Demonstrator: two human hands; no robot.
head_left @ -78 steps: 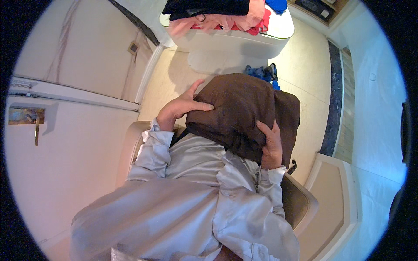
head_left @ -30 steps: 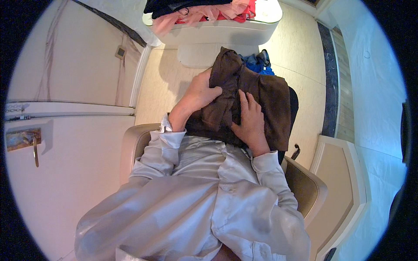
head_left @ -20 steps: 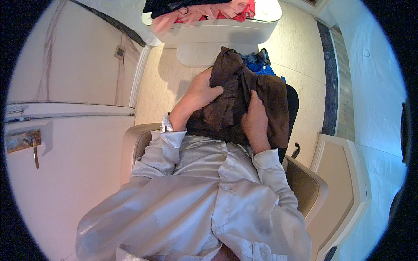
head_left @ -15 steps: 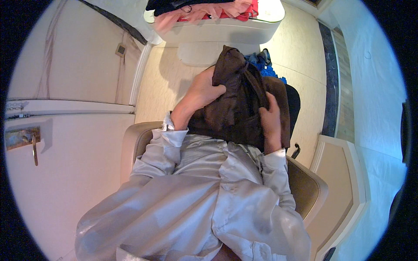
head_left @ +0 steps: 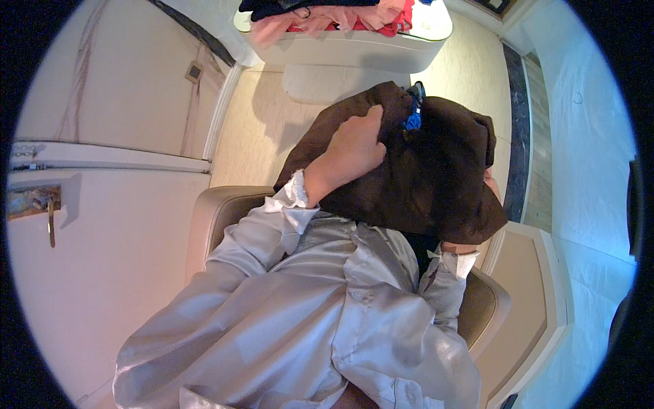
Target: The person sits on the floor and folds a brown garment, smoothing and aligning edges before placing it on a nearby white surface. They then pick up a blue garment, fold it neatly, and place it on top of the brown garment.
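A dark brown cloth garment [head_left: 429, 170] lies spread over my lap in two broad lobes, split by a notch at its far edge. Across its left part reaches my left hand [head_left: 351, 153], the index finger pointing forward and the thumb bent in against the cloth. The other fingers curl into the fabric. Most of my right hand [head_left: 491, 181] is covered by the garment's right side; only a bit of skin shows at the edge, with the wrist below. Its fingers are hidden.
Beyond the garment, a blue item [head_left: 413, 117] shows through the notch. Pink, red and dark clothes [head_left: 334, 19] lie on a white rounded table [head_left: 340, 53] ahead. I sit in a beige armchair [head_left: 225, 204]. A white door [head_left: 102, 273] is at left, a cream panel [head_left: 531, 293] at right.
The bunched garment has been spread wider, toward both sides. My left hand has moved right; my right hand has moved out to the right and under the cloth.
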